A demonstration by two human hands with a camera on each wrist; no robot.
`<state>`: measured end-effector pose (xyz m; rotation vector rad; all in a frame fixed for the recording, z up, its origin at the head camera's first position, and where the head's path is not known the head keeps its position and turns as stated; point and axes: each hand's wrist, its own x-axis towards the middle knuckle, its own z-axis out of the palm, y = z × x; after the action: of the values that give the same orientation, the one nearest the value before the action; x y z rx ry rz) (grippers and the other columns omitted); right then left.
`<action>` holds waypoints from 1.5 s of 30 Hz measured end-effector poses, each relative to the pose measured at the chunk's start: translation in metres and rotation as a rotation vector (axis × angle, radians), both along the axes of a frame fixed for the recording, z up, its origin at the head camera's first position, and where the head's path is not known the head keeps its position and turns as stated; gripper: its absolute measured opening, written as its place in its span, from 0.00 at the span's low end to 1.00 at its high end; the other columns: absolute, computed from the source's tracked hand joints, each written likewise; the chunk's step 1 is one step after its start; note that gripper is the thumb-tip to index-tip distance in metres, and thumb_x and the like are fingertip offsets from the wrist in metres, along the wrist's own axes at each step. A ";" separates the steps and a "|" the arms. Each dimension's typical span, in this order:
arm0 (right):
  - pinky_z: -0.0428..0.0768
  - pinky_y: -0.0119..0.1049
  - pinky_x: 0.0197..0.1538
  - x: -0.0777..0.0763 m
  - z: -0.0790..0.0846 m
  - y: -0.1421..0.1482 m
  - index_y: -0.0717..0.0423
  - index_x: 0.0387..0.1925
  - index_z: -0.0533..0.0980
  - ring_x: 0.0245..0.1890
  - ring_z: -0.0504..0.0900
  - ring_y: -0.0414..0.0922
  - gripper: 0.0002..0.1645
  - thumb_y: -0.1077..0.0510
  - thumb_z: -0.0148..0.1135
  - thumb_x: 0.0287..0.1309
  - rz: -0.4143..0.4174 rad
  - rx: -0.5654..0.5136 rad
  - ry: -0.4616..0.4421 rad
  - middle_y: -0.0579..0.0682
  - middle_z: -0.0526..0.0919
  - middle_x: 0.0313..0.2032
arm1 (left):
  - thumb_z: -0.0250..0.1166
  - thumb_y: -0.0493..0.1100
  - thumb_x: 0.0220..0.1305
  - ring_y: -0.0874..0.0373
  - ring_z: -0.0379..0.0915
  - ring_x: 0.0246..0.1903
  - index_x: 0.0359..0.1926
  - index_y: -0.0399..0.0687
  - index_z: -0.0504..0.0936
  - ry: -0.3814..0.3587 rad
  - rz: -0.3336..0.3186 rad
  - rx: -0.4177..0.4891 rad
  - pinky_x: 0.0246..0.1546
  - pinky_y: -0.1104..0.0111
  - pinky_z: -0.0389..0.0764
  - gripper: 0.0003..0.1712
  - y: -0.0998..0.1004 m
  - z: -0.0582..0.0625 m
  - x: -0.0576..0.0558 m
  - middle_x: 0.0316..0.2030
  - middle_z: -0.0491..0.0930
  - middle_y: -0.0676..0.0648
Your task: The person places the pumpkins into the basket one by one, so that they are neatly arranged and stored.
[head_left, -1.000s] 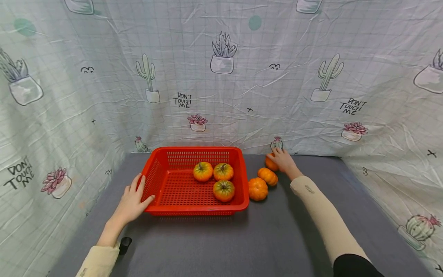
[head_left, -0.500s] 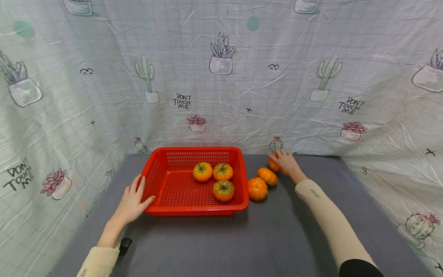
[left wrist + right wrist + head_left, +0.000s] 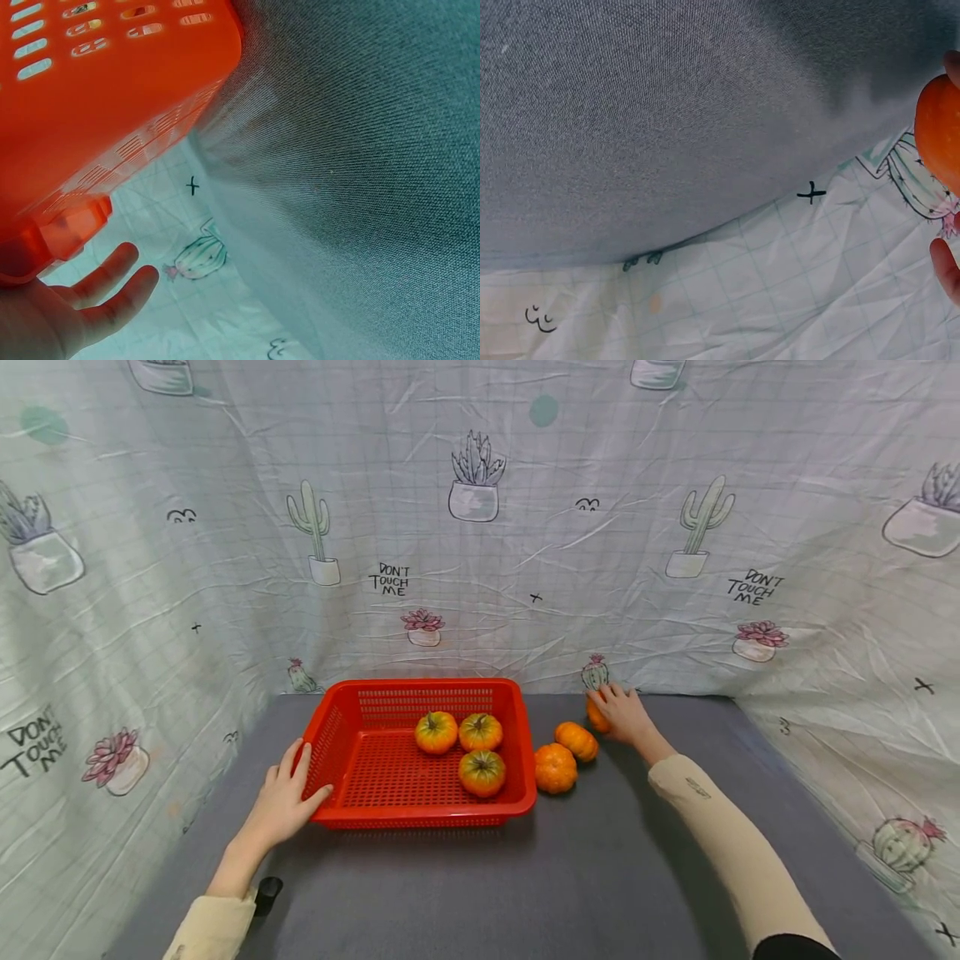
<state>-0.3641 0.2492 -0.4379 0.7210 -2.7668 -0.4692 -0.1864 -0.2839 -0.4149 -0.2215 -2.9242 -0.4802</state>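
A red plastic basket (image 3: pixel 420 811) stands on the grey table, with three yellow-green small pumpkins (image 3: pixel 482 773) in its right half. My left hand (image 3: pixel 279 797) rests on the basket's left front corner, thumb over the rim. In the left wrist view, two fingers (image 3: pixel 124 300) of it extend relaxed beside the basket's lip. At the back right, my right hand (image 3: pixel 622 717) grips an orange small pumpkin (image 3: pixel 596 714), fingers over its top. In the right wrist view that pumpkin (image 3: pixel 941 131) shows at the right edge between thumb and finger, the rest of the hand out of frame.
Two more orange pumpkins, one ribbed (image 3: pixel 556 768) and one behind it (image 3: pixel 577 741), lie just right of the basket. A pale cactus-print cloth (image 3: pixel 480 568) hangs behind and along both sides of the table (image 3: pixel 450 893).
My right hand has shifted slightly right with the orange pumpkin, away from the other two. The left hand stays on the basket. The head view has turned a little.
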 end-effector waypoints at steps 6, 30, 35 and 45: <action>0.69 0.55 0.44 0.009 0.008 -0.003 0.61 0.58 0.59 0.52 0.64 0.57 0.54 0.42 0.73 0.30 -0.016 -0.064 0.005 0.60 0.68 0.53 | 0.56 0.51 0.58 0.34 0.53 0.50 0.66 0.29 0.46 0.002 0.000 0.003 0.47 0.42 0.62 0.45 -0.001 0.000 0.000 0.65 0.43 0.32; 0.67 0.54 0.42 0.032 0.016 0.007 0.56 0.57 0.63 0.49 0.67 0.57 0.50 0.33 0.66 0.35 -0.087 -0.297 0.041 0.60 0.71 0.49 | 0.55 0.51 0.58 0.34 0.54 0.49 0.65 0.28 0.48 0.011 0.003 -0.007 0.46 0.42 0.62 0.44 0.000 -0.002 0.000 0.65 0.44 0.32; 0.67 0.53 0.42 0.033 0.014 0.008 0.57 0.57 0.62 0.49 0.66 0.58 0.51 0.34 0.66 0.35 -0.091 -0.293 0.053 0.60 0.70 0.49 | 0.55 0.51 0.58 0.34 0.53 0.50 0.65 0.28 0.47 0.009 0.006 -0.005 0.47 0.42 0.62 0.44 -0.001 -0.002 0.000 0.65 0.43 0.31; 0.68 0.52 0.40 0.040 0.016 0.007 0.60 0.57 0.62 0.48 0.66 0.57 0.52 0.33 0.64 0.36 -0.062 -0.296 0.093 0.60 0.71 0.48 | 0.55 0.52 0.58 0.33 0.53 0.50 0.65 0.28 0.47 0.016 0.005 -0.009 0.47 0.42 0.61 0.45 -0.001 -0.002 0.000 0.65 0.44 0.31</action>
<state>-0.3246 0.2560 -0.4217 0.5308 -2.6946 -0.0953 -0.1862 -0.2845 -0.4172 -0.2186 -2.9115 -0.4619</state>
